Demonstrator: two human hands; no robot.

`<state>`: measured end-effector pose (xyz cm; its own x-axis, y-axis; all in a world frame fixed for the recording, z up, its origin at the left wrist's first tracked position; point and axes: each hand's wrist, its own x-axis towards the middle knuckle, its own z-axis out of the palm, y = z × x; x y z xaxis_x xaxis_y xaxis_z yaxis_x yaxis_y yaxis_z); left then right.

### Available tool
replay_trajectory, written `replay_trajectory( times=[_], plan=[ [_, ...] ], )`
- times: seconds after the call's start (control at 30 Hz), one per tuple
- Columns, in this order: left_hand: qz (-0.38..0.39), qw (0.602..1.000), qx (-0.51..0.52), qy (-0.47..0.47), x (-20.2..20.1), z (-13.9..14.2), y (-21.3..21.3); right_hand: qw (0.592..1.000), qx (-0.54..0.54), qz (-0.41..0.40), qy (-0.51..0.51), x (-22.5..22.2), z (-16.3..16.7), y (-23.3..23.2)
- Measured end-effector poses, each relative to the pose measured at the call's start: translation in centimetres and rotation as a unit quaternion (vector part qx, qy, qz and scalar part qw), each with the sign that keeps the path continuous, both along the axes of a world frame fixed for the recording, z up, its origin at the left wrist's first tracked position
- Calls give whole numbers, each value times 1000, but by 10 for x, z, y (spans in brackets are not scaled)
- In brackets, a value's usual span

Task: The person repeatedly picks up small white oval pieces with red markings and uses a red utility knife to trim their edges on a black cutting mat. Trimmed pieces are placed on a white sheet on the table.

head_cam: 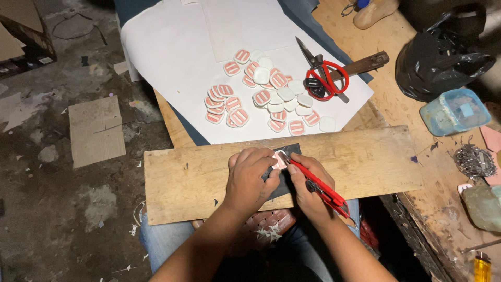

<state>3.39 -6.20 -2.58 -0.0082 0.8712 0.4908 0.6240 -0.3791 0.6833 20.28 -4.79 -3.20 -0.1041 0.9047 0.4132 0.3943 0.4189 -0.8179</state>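
The left hand presses flat on a small pink-and-white piece, its grip closed over it to pin it to a dark mat on the wooden board across the person's lap, so the cut won't slip. The right hand is wrapped tight around a red utility knife, blade tip at the piece. Finished-looking pieces lie heaped on white paper toward the tabletop's far edge, beside red scissors.

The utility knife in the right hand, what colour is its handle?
Red, seen in the head view: utility knife.
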Motion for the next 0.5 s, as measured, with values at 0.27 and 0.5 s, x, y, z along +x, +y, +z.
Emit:
replay_trajectory(
  times=[0.27,0.5],
  plan=[
    [28,999,-31,16,8,0,2,999,3,12,-52,-1,18,2],
    [52,998,-10,27,16,-5,-1,996,16,23,-79,5,28,-2]
  ],
)
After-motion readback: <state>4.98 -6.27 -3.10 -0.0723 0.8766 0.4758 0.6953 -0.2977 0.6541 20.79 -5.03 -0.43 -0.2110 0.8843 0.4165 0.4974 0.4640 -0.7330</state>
